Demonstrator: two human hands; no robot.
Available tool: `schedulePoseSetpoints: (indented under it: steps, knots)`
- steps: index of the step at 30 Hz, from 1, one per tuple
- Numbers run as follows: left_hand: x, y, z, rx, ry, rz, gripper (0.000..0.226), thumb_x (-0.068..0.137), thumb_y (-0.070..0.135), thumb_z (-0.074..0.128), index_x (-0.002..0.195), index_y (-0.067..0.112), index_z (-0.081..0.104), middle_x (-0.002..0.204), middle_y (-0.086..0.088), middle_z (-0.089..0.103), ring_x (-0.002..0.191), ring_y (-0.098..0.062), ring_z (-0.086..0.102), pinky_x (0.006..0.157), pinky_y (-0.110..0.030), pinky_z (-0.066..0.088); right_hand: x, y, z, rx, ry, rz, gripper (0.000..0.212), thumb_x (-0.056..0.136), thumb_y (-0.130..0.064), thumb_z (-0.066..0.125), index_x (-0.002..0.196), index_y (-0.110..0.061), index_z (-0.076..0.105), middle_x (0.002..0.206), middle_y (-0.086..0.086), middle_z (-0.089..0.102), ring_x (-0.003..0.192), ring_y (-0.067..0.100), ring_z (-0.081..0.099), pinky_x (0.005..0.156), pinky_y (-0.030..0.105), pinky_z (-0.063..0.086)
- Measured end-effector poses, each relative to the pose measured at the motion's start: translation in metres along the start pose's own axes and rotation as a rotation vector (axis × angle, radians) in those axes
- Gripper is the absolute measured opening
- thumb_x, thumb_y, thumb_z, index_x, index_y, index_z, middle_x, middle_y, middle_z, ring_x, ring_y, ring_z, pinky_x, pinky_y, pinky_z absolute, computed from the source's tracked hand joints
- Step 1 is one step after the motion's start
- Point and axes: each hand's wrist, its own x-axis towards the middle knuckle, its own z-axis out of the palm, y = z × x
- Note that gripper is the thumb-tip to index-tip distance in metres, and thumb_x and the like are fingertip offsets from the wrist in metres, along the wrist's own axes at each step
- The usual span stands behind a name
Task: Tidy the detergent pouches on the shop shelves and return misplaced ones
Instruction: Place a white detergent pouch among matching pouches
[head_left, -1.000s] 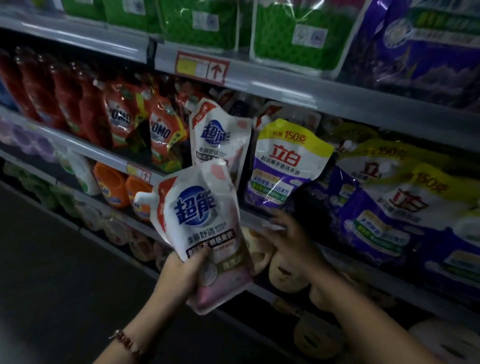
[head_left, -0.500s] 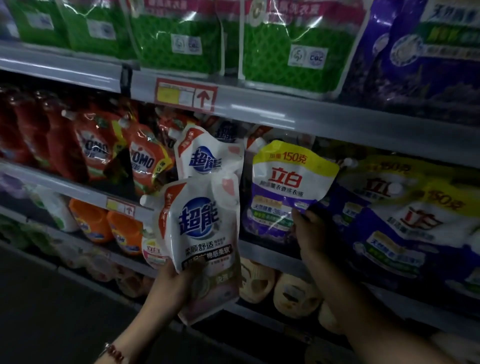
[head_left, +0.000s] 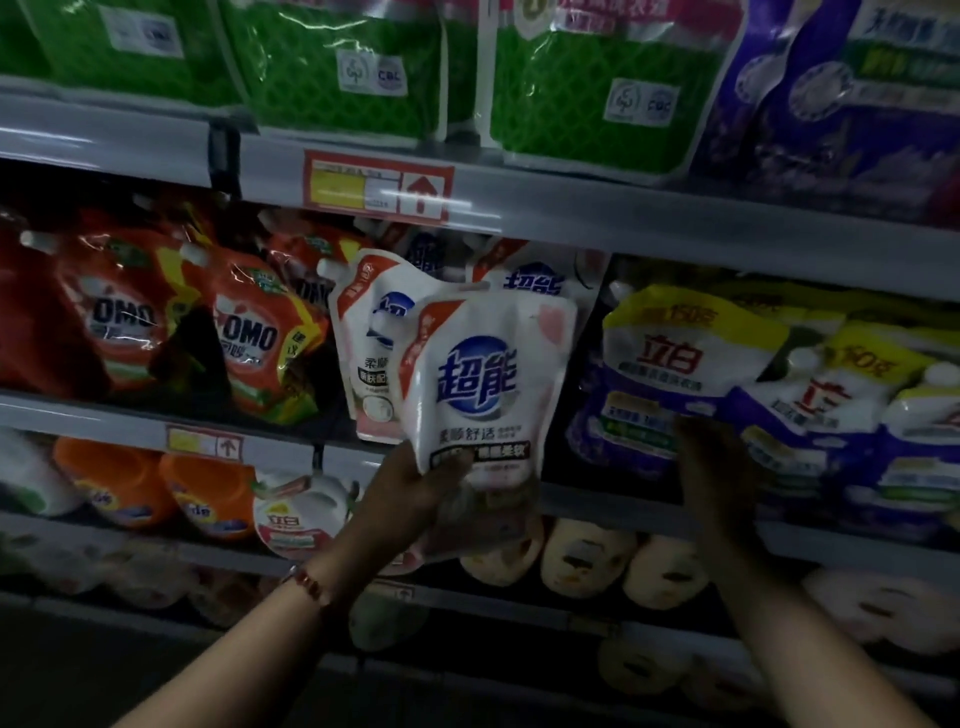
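My left hand (head_left: 415, 493) grips the lower part of a white pouch with a blue round logo (head_left: 485, 384) and holds it upright in front of the middle shelf. Just behind it stand matching white pouches (head_left: 366, 332). My right hand (head_left: 719, 467) touches the bottom of a purple and white pouch with a yellow top (head_left: 670, 364) on the same shelf; its fingers point up against the pouch. More purple and yellow pouches (head_left: 841, 395) lean to the right of it.
Red OMO pouches (head_left: 249, 338) fill the left of the middle shelf (head_left: 78, 415). Green packs (head_left: 343, 67) and purple packs (head_left: 857, 93) stand on the top shelf. Orange bottles (head_left: 208, 493) and pale round packs (head_left: 587, 556) sit on lower shelves.
My left hand has raised the white pouch up and to the right, in front of the matching pouches. My right hand went from below the shelf up to the purple pouch's bottom.
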Motion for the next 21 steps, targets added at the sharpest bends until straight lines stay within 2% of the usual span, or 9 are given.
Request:
schedulePoseSetpoints:
  steps: [2, 4, 6, 10, 13, 15, 16, 18, 21]
  knots:
    - [0.017, 0.012, 0.010, -0.032, -0.055, 0.053, 0.025, 0.098, 0.006, 0.058, 0.120, 0.017, 0.066, 0.107, 0.010, 0.076, 0.104, -0.006, 0.070, 0.080, -0.017, 0.054, -0.032, -0.028, 0.020, 0.058, -0.316, -0.030, 0.013, 0.097, -0.037, 0.055, 0.107, -0.028, 0.058, 0.102, -0.013, 0.062, 0.092, 0.005, 0.061, 0.077, 0.024, 0.051]
    - [0.036, 0.019, 0.019, -0.035, -0.082, 0.111, 0.027, 0.097, 0.009, 0.061, 0.124, 0.012, 0.064, 0.113, 0.000, 0.075, 0.107, -0.014, 0.070, 0.085, -0.025, 0.057, -0.044, -0.048, 0.038, 0.187, -0.566, 0.001, 0.024, 0.096, -0.037, 0.057, 0.118, -0.027, 0.059, 0.107, -0.013, 0.070, 0.095, 0.007, 0.068, 0.075, 0.026, 0.056]
    - [0.059, 0.027, 0.026, 0.003, -0.080, 0.168, 0.037, 0.093, 0.018, 0.067, 0.128, 0.010, 0.061, 0.117, -0.004, 0.072, 0.108, -0.017, 0.069, 0.088, -0.030, 0.056, -0.030, -0.059, 0.048, 0.281, -0.527, -0.030, 0.025, 0.095, -0.029, 0.060, 0.116, -0.017, 0.065, 0.104, 0.001, 0.075, 0.095, 0.019, 0.072, 0.070, 0.033, 0.059]
    - [0.100, 0.028, 0.032, 0.097, 0.055, 0.169, 0.038, 0.090, 0.022, 0.073, 0.124, 0.011, 0.063, 0.112, -0.004, 0.073, 0.100, -0.015, 0.070, 0.088, -0.039, 0.058, 0.007, -0.057, 0.057, 0.240, -0.316, 0.001, 0.026, 0.091, -0.026, 0.066, 0.090, -0.001, 0.065, 0.104, 0.031, 0.066, 0.097, 0.046, 0.065, 0.084, 0.063, 0.052]
    - [0.107, 0.009, 0.028, 0.112, 0.138, 0.153, 0.023, 0.094, 0.028, 0.066, 0.113, 0.015, 0.068, 0.102, -0.006, 0.075, 0.088, -0.025, 0.072, 0.081, -0.050, 0.059, 0.011, -0.036, 0.063, 0.145, -0.377, 0.092, 0.008, 0.096, -0.016, 0.059, 0.097, -0.008, 0.062, 0.106, 0.022, 0.068, 0.088, 0.031, 0.068, 0.075, 0.042, 0.059]
    - [0.108, 0.003, 0.026, 0.084, 0.160, 0.176, 0.017, 0.098, 0.026, 0.056, 0.104, 0.028, 0.072, 0.094, -0.009, 0.076, 0.081, -0.034, 0.072, 0.072, -0.050, 0.060, 0.014, -0.026, 0.064, 0.142, -0.392, 0.104, 0.011, 0.097, -0.020, 0.058, 0.097, -0.010, 0.064, 0.102, 0.017, 0.071, 0.083, 0.025, 0.070, 0.068, 0.033, 0.059]
    - [0.110, 0.004, 0.025, 0.099, 0.197, 0.197, 0.022, 0.099, 0.024, 0.053, 0.103, 0.032, 0.073, 0.094, -0.007, 0.076, 0.083, -0.027, 0.073, 0.071, -0.042, 0.060, 0.018, -0.025, 0.064, 0.137, -0.398, 0.091, 0.014, 0.097, -0.023, 0.057, 0.094, -0.013, 0.065, 0.099, 0.015, 0.073, 0.082, 0.025, 0.071, 0.071, 0.037, 0.060]
    - [0.114, 0.012, 0.024, 0.230, 0.271, 0.308, 0.020, 0.101, 0.023, 0.053, 0.111, 0.027, 0.070, 0.097, 0.003, 0.074, 0.080, 0.003, 0.068, 0.071, -0.018, 0.052, 0.025, -0.030, 0.064, 0.120, -0.392, 0.083, 0.021, 0.099, -0.028, 0.052, 0.089, -0.015, 0.066, 0.090, 0.013, 0.074, 0.075, 0.023, 0.071, 0.070, 0.039, 0.059]
    - [0.121, 0.026, 0.022, 0.395, 0.351, 0.404, 0.022, 0.101, 0.028, 0.056, 0.120, 0.023, 0.064, 0.095, 0.011, 0.068, 0.076, 0.007, 0.060, 0.064, -0.007, 0.043, 0.034, -0.030, 0.066, 0.137, -0.381, 0.097, 0.030, 0.102, -0.026, 0.044, 0.096, -0.005, 0.065, 0.085, 0.014, 0.073, 0.066, 0.020, 0.069, 0.051, 0.025, 0.053]
